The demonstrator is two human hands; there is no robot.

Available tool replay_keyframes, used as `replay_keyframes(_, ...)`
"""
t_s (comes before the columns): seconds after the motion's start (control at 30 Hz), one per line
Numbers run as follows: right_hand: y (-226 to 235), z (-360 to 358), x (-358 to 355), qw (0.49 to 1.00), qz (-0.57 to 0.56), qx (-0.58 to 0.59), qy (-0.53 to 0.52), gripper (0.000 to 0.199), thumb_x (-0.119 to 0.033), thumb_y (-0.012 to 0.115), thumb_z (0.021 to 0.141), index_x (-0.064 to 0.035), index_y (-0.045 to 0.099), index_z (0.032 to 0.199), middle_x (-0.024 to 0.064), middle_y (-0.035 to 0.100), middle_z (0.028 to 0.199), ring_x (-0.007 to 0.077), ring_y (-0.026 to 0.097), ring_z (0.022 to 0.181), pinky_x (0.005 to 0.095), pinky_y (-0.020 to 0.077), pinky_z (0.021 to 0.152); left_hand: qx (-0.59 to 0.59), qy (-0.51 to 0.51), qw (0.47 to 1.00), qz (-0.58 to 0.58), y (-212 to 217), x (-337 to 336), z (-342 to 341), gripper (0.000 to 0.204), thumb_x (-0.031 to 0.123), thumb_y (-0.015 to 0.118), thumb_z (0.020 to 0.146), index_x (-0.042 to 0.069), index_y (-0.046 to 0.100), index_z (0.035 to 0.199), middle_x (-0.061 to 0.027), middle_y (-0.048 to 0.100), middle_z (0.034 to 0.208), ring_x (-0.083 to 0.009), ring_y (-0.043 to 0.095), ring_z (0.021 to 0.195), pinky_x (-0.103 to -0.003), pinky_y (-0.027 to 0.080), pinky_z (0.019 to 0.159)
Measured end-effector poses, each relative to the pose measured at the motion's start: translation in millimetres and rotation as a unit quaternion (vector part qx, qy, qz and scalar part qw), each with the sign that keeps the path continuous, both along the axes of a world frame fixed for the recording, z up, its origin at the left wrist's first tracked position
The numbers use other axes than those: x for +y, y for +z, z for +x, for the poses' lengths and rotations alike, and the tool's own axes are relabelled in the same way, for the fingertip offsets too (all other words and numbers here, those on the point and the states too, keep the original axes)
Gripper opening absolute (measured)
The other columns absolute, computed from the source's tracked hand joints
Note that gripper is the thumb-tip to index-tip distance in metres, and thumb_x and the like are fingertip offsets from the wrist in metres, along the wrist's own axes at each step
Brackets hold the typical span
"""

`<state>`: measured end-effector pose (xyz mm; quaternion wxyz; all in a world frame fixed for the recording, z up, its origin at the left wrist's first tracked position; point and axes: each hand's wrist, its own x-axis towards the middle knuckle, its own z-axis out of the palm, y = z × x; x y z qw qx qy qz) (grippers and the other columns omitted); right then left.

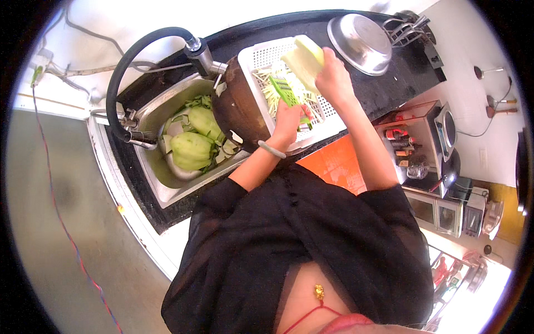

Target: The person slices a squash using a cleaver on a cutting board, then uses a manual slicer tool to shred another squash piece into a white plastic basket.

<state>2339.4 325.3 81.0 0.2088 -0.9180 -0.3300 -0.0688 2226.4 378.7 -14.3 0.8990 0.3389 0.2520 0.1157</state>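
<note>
My left hand is closed around the lower end of a green handheld grater, which slants over a white perforated basket. In my right hand is a large, pale green piece of peeled vegetable, perhaps green papaya or gourd; the kind is unclear. This piece is held above the basket, just right of the grater. Thin pale shreds lie in the basket below. The fingertips of both hands are partly hidden.
Left of the basket stands a large round brown object, overlapping the steel sink. Peeled green vegetables and peelings lie in the sink, below a black-hosed faucet. A metal basin rests on the black counter.
</note>
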Motion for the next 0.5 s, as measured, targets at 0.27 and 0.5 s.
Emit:
replay_keyframes(0.27, -12, -47, -25, 0.990, 0.009, 0.125, -0.066, 0.047, 0.003, 0.048, 0.075, 0.0020, 0.040, 0.121, 0.0307, 0.059, 0.098, 0.0457, 0.057, 0.095, 0.0508, 0.0457, 0.084, -0.017, 0.017, 0.991, 0.129, -17, -9, 8, 0.040, -0.007, 0.046, 0.080, -0.002, 0.043, 0.120, -0.0119, 0.058, 0.111, -0.0209, 0.059, 0.097, -0.032, 0.049, 0.082)
replay_keyframes(0.5, -32, -21, 10, 0.997, -0.005, 0.060, -0.043, 0.034, 0.001, 0.048, 0.075, 0.0047, 0.047, 0.109, 0.0303, 0.061, 0.089, 0.0458, 0.059, 0.087, 0.0505, 0.0467, 0.080, 0.034, 0.028, 0.988, 0.151, -9, -14, 7, 0.041, -0.006, 0.046, 0.079, -0.001, 0.036, 0.118, -0.0130, 0.056, 0.103, -0.0162, 0.058, 0.083, -0.031, 0.050, 0.068)
